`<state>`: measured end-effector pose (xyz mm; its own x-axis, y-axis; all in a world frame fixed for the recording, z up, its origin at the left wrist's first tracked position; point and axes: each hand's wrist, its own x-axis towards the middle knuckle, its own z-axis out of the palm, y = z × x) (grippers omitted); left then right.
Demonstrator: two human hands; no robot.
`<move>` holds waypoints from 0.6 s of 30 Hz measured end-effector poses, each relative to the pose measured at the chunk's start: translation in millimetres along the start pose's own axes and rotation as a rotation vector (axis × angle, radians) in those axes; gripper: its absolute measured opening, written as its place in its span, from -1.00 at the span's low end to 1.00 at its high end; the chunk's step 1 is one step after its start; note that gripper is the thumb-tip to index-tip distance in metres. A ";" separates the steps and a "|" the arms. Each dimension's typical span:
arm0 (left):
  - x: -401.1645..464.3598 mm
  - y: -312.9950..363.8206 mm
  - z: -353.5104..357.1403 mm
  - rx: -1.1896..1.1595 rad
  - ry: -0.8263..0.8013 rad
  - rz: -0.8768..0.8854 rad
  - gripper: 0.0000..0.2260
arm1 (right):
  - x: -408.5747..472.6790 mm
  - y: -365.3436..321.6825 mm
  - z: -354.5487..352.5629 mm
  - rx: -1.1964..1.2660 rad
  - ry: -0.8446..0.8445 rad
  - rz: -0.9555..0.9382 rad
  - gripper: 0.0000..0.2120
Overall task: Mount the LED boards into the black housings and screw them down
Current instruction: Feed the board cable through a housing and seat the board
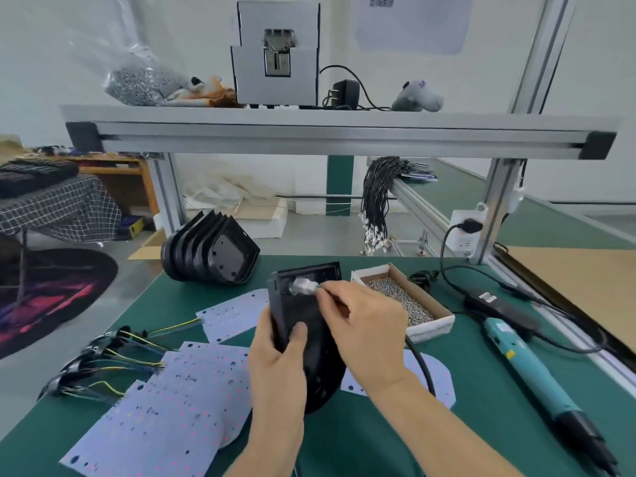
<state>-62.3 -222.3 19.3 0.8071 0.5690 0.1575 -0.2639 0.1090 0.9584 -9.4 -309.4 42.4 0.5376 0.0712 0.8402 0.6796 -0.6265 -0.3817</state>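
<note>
Head view — both hands on a black housing (pixel 303 315) at the centre of the frame.
The left hand (pixel 275 359) grips the housing's lower edge, holding it tilted above the green mat (pixel 481 407); the right hand (pixel 358 325) pinches a silver connector (pixel 303 286) at its upper part. LED boards (pixel 179 401) lie lower left — a stack of housings (pixel 210 251) behind, a screw box (pixel 402 297) and teal screwdriver (pixel 537 373) to the right.

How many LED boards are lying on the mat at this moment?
3 at least: a far LED board, a big near-left pile where more may overlap, and one partly hidden under the right arm.
</note>
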 end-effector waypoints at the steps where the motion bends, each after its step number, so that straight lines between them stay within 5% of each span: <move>1: -1.0 0.1 0.5 0.021 -0.002 0.017 -0.65 | -0.2 -3.4 0.3 0.014 -0.011 0.003 -0.90; 5: -5.8 -0.2 -1.7 0.141 -0.059 0.154 -0.58 | 7.4 -13.1 -1.2 -0.076 -0.097 0.165 -0.73; 9: -9.3 -3.2 2.8 0.180 -0.121 0.197 -0.53 | 17.3 -19.6 3.8 0.382 -0.284 0.649 -0.72; 12: 5.1 -0.2 2.4 0.114 -0.001 0.176 -0.67 | 19.9 -20.9 -3.5 0.540 -0.523 0.601 -0.85; 15: 25.1 3.7 -5.9 0.071 0.182 0.159 -0.73 | 1.8 -8.6 -22.7 0.534 -0.784 0.630 -0.54; 18: 39.2 3.7 -15.7 0.134 0.250 0.165 -0.67 | -25.7 -10.8 -47.1 0.825 -0.959 0.795 -0.82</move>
<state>-40.0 -186.8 25.2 0.6004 0.7543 0.2657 -0.2952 -0.0998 0.9502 -54.0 -341.0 43.0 0.7858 0.6052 -0.1275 -0.0328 -0.1651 -0.9857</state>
